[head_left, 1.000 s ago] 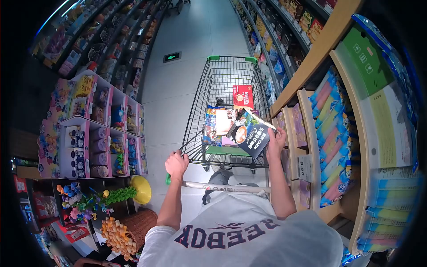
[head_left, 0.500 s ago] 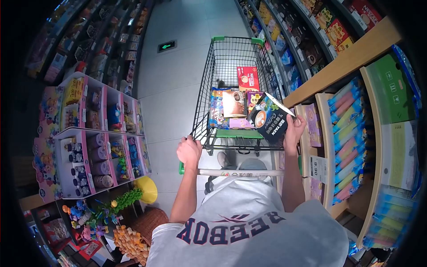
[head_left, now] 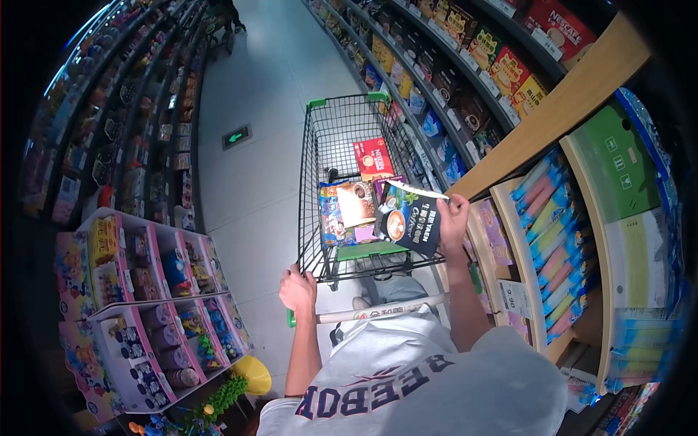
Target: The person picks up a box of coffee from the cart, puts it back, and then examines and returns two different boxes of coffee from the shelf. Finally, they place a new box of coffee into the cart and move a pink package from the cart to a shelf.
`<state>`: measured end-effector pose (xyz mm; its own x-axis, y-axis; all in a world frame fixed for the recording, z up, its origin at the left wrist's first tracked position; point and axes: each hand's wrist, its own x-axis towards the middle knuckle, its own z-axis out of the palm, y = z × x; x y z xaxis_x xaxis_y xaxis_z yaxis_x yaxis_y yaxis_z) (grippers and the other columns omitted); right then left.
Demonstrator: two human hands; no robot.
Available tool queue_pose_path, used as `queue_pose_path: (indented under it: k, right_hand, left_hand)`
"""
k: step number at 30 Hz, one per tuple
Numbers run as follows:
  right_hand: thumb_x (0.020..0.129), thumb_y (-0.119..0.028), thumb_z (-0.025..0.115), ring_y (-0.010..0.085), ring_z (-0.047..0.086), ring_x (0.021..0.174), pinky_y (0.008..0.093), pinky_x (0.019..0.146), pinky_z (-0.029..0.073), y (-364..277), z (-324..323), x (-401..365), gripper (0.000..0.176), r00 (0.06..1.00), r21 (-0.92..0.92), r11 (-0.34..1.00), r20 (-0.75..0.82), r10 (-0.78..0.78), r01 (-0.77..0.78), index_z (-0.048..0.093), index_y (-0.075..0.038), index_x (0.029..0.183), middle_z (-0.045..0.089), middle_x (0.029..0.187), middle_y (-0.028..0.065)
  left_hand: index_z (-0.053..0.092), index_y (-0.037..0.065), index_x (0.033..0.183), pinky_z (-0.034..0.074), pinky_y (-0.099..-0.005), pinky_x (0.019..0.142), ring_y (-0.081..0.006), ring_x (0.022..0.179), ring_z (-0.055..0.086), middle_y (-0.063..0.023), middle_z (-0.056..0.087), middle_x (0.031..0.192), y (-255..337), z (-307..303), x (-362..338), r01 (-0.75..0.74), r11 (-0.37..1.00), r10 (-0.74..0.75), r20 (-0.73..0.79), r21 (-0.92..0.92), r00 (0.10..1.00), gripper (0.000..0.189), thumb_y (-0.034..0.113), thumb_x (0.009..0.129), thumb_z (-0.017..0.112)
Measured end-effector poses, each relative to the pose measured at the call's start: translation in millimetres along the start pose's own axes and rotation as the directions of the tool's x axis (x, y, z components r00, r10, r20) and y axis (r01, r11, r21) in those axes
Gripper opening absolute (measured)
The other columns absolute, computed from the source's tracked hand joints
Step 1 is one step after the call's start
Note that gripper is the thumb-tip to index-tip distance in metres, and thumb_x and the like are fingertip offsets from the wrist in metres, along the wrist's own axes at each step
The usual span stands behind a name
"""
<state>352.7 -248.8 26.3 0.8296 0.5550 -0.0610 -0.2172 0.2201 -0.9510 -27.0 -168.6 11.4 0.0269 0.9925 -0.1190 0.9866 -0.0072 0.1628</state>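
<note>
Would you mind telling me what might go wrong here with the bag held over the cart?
The right hand holds the bag by one edge near the cart's right side, so it might slip and drop outside. Only the left hand grips the handle, so the cart may drift toward the shelf.

Cart (head_left: pixel 342 145): dark-coated wire metal, slight sheen, with smooth green plastic corner caps (head_left: pixel 378 96). Handle bar (head_left: pixel 378 312): pale, smooth. Coffee pouch (head_left: pixel 411 221): dark printed film, glossy. Red box (head_left: pixel 372 158): printed card, satin. Floor (head_left: pixel 247 196): grey tile, polished. Shelf edge (head_left: pixel 538 109): pale wood-look board, matt. T-shirt (head_left: pixel 422 378): grey cloth, matt.
</note>
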Motion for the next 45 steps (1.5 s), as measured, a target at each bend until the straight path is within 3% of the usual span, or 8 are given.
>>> queue_pose_path:
  k: [7, 15, 23, 25, 30, 34, 39, 45]
  right_hand:
    - [0.099, -0.009, 0.072, 0.0080, 0.053, 0.081, 0.0240, 0.072, 0.044, 24.0, 39.2, 79.8, 0.050, 0.996, -0.203, 0.979, -0.085, 0.007, -0.024, 0.039, -0.003, 0.136, 0.062, 0.092, 0.0032]
    - [0.087, -0.020, 0.082, 0.0382, 0.062, 0.123, 0.0456, 0.106, 0.048, 19.6, 90.5, 157.4, 0.071, 0.939, -0.704, 0.630, 0.318, -0.132, 0.327, 0.043, -0.001, 0.143, 0.064, 0.133, 0.0237]
    - [0.086, -0.018, 0.081, 0.0436, 0.058, 0.124, 0.0503, 0.106, 0.044, 65.9, 118.7, 238.2, 0.065, 0.632, -0.763, 0.464, 0.639, 0.439, 0.449, 0.045, -0.005, 0.138, 0.064, 0.127, 0.0249]
    - [0.083, -0.014, 0.082, 0.0439, 0.057, 0.124, 0.0516, 0.107, 0.045, 104.0, 117.4, 245.1, 0.068, 0.575, -0.683, 0.449, 0.729, 0.372, 0.576, 0.043, -0.002, 0.138, 0.062, 0.130, 0.0255]
    - [0.082, -0.003, 0.076, 0.0401, 0.055, 0.131, 0.0472, 0.112, 0.042, 164.7, 122.5, 265.0, 0.061, 0.528, -0.748, 0.330, 0.648, 0.549, 0.575, 0.046, -0.004, 0.135, 0.059, 0.135, 0.0245]
    - [0.099, -0.011, 0.055, 0.0329, 0.054, 0.136, 0.0518, 0.115, 0.039, 181.9, 120.4, 277.3, 0.041, 0.762, -0.859, 0.023, 0.466, 0.449, 0.512, 0.050, -0.009, 0.139, 0.059, 0.142, 0.0156]
    - [0.089, -0.001, 0.064, 0.0374, 0.050, 0.141, 0.0539, 0.118, 0.035, 189.0, 118.0, 290.5, 0.059, 0.721, -0.923, -0.083, 0.236, 0.651, 0.377, 0.047, -0.012, 0.145, 0.055, 0.148, 0.0167]
    - [0.098, -0.013, 0.059, 0.0339, 0.054, 0.138, 0.0488, 0.102, 0.050, 204.4, 148.9, 289.1, 0.043, 0.650, -0.836, -0.095, 0.344, 0.677, 0.541, 0.051, -0.016, 0.141, 0.058, 0.145, 0.0155]
  left_hand:
    - [0.062, 0.006, 0.129, 0.058, -0.0499, 0.083, -0.0397, 0.096, 0.072, -0.0194, 0.072, 0.111, 25.9, -4.8, 55.1, -0.003, 0.998, 0.000, -0.044, -0.069, 0.999, 0.046, 0.025, 0.088, 0.071]
    - [0.063, 0.003, 0.126, 0.057, -0.0510, 0.083, -0.0411, 0.094, 0.073, -0.0210, 0.074, 0.112, 67.6, -1.0, 131.3, 0.001, 1.000, 0.000, -0.046, 0.026, 0.999, 0.046, 0.025, 0.085, 0.069]
    - [0.067, 0.004, 0.117, 0.057, -0.0514, 0.080, -0.0408, 0.089, 0.073, -0.0197, 0.075, 0.109, 100.3, 4.8, 184.5, 0.011, 1.000, -0.007, -0.107, 0.030, 0.994, 0.040, 0.025, 0.083, 0.067]
    - [0.067, 0.004, 0.117, 0.057, -0.0513, 0.078, -0.0412, 0.088, 0.073, -0.0195, 0.075, 0.108, 105.5, 3.0, 197.5, 0.016, 0.998, -0.011, -0.100, 0.058, 0.995, 0.040, 0.026, 0.084, 0.068]
    - [0.067, 0.004, 0.116, 0.058, -0.0512, 0.078, -0.0414, 0.087, 0.073, -0.0194, 0.075, 0.107, 115.9, 0.8, 223.5, 0.009, 0.996, 0.002, -0.114, 0.089, 0.993, 0.039, 0.027, 0.085, 0.069]
    - [0.067, 0.005, 0.116, 0.058, -0.0512, 0.079, -0.0414, 0.088, 0.073, -0.0186, 0.075, 0.108, 116.4, -5.7, 243.8, 0.026, 0.994, -0.017, -0.082, 0.108, 0.997, 0.038, 0.026, 0.085, 0.070]
    - [0.066, 0.006, 0.117, 0.058, -0.0509, 0.078, -0.0412, 0.088, 0.073, -0.0188, 0.074, 0.108, 112.7, -9.8, 269.6, 0.021, 0.995, -0.015, -0.062, 0.099, 0.998, 0.038, 0.025, 0.085, 0.068]
    - [0.066, 0.006, 0.121, 0.057, -0.0508, 0.075, -0.0408, 0.085, 0.073, -0.0184, 0.074, 0.105, 105.0, -14.9, 292.2, -0.006, 0.997, 0.009, -0.050, 0.076, 0.999, 0.040, 0.024, 0.085, 0.065]
